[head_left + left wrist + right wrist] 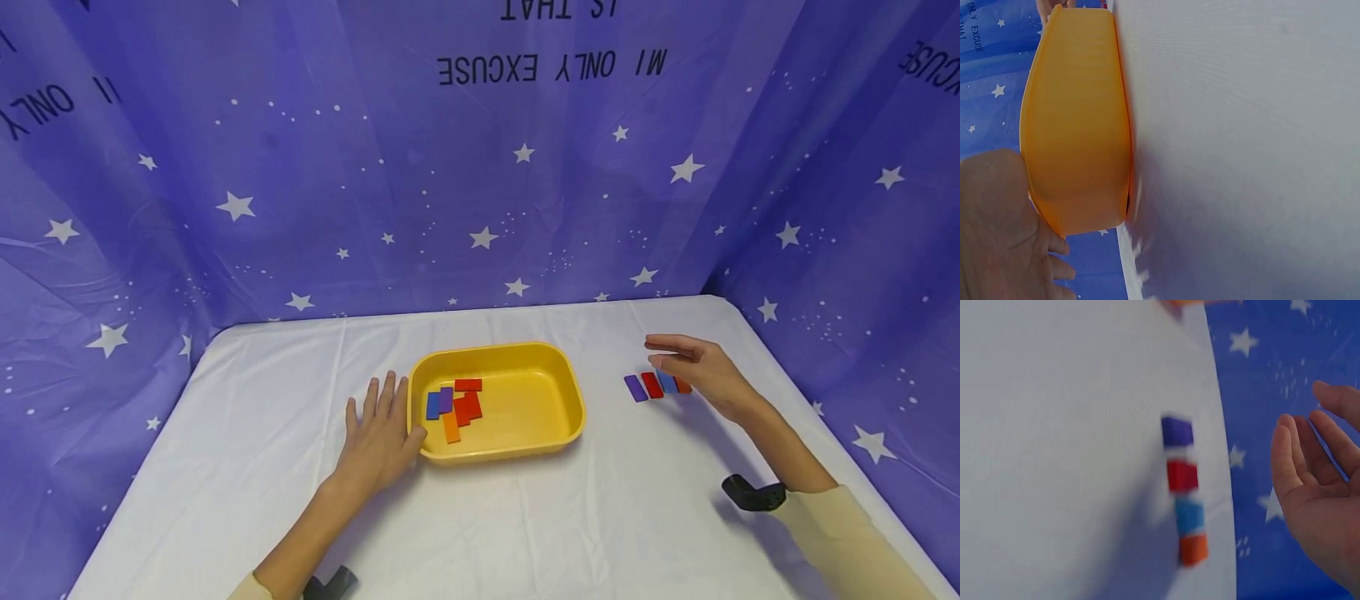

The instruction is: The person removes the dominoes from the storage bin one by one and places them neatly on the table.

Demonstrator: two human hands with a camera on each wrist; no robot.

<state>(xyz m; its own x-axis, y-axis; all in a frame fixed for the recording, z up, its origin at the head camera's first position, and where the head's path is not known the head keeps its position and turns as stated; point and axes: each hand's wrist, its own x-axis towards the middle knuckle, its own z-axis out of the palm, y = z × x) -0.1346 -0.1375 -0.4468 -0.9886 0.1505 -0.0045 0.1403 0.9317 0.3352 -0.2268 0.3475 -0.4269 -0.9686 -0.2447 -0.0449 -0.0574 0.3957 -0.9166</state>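
My left hand point(378, 446) lies along the left end of a yellow tray point(510, 453), its fingers straight and its thumb at the rim. The left wrist view shows the palm point(997, 231) against the tray's side. Over on the right, my right hand point(708, 373) hovers above a row of small flat blocks, fingers loosely bent and nothing between them. That row runs from a purple block point(636, 388) through a red block point(652, 385) and a blue block point(667, 381) to an orange block point(1194, 550), which my hand partly covers in the head view.
Inside the tray, toward its left end, several similar pieces lie loosely together, among them an orange piece point(451, 427) and a blue piece point(433, 406). A white cloth point(510, 533) covers the table. Purple star-printed curtains point(420, 183) stand behind it and at both sides.
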